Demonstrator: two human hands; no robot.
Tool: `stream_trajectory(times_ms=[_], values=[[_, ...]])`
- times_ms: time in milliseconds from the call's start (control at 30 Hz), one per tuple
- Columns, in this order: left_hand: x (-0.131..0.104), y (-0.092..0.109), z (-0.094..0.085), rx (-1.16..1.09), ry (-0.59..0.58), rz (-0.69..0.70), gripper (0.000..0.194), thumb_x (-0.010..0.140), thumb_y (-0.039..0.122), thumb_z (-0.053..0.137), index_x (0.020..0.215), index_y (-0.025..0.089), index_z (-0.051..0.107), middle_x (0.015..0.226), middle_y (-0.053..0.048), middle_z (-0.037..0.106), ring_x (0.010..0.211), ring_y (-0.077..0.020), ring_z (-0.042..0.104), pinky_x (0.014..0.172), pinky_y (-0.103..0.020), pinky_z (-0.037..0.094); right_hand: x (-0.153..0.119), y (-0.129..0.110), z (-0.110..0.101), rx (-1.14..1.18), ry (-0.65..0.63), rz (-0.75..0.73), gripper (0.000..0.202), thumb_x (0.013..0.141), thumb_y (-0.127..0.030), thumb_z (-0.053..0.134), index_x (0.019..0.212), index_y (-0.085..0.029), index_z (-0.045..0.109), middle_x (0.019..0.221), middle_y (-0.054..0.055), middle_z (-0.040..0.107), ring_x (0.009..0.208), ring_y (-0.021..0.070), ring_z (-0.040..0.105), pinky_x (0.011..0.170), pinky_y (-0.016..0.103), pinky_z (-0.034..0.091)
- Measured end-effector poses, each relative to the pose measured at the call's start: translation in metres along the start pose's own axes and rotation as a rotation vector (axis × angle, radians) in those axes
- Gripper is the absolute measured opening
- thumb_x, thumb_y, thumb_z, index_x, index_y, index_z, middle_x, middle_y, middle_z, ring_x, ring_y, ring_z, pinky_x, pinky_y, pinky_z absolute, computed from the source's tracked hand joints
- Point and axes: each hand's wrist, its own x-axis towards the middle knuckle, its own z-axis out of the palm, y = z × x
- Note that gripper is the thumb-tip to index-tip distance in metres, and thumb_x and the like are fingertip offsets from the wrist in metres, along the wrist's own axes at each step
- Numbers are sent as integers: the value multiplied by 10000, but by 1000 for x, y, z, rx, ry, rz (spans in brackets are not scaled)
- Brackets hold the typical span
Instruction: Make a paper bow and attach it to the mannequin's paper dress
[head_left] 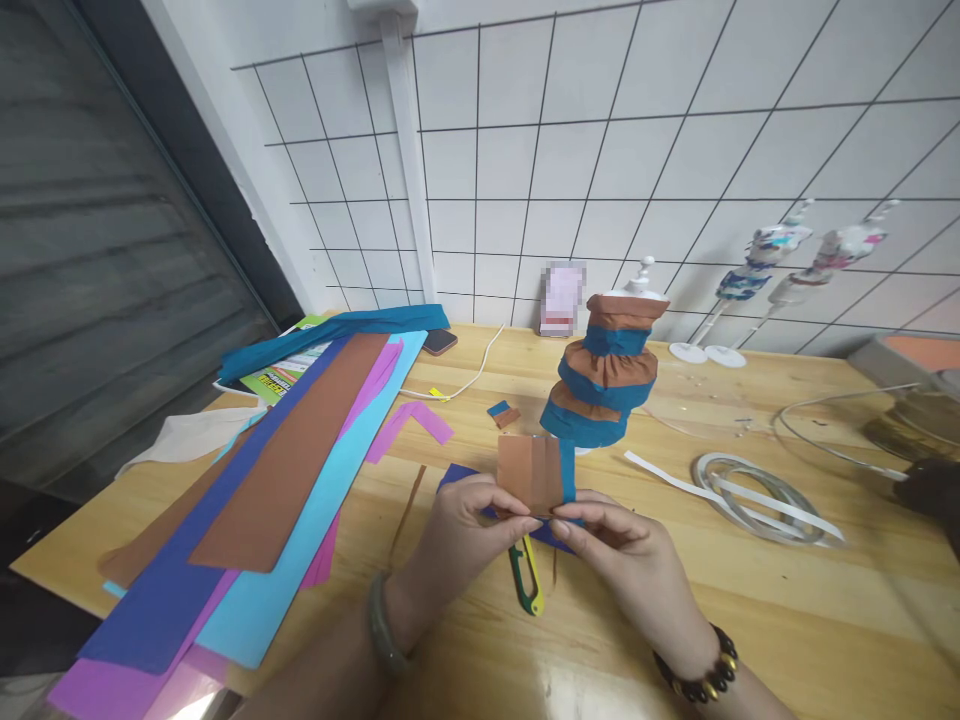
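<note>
Left hand (461,535) and right hand (626,550) clamped on one brown-blue piece (531,470), one cutter (537,600) beneath, three mannequins (607,365) beyond

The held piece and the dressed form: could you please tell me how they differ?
The held piece is pinched by the left hand and right hand, while the dressed form stands beyond, unheld. The held piece is mostly brown with teal at its right edge; the dressed form alternates brown and teal bands. The held piece looks flatter and smaller than the gathered, bulky dressed form. Both share brown and teal.
</note>
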Motion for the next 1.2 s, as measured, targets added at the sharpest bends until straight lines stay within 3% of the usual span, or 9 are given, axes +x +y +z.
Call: stream_trajectory(times_ms=[333, 567, 833, 1200], values=[[0, -4, 3, -25, 19, -81, 108, 648, 247, 708, 630, 157, 652, 617, -22, 650, 589, -129, 591, 549, -213, 458, -2, 3, 2, 74, 29, 83, 164, 597, -336, 757, 669, -194, 718, 745, 51, 676, 651, 172, 645, 606, 279, 573], [1, -5, 5, -150, 8, -169, 135, 654, 231, 686, 678, 156, 576, 630, 3, 621, 590, -114, 585, 539, -196, 451, -2, 1, 3, 119, 46, 170, 239, 567, -353, 775, 683, -177, 663, 602, 19, 661, 546, 141, 623, 560, 253, 556], [-2, 1, 5, -187, -82, -124, 312, 676, 174, 655, 946, 183, 496, 800, -6, 657, 752, -142, 628, 661, -224, 484, -1, -5, 6, 117, 56, 105, 299, 586, -398, 761, 700, -200, 568, 520, -41, 517, 482, 105, 508, 476, 222, 487], [-2, -7, 9, -157, -75, -154, 294, 691, 155, 627, 965, 189, 528, 865, -26, 652, 792, -164, 630, 682, -248, 498, -3, 0, 7, 135, 20, 68, 239, 624, -331, 749, 709, -207, 563, 597, -30, 554, 533, 109, 512, 514, 217, 449]])
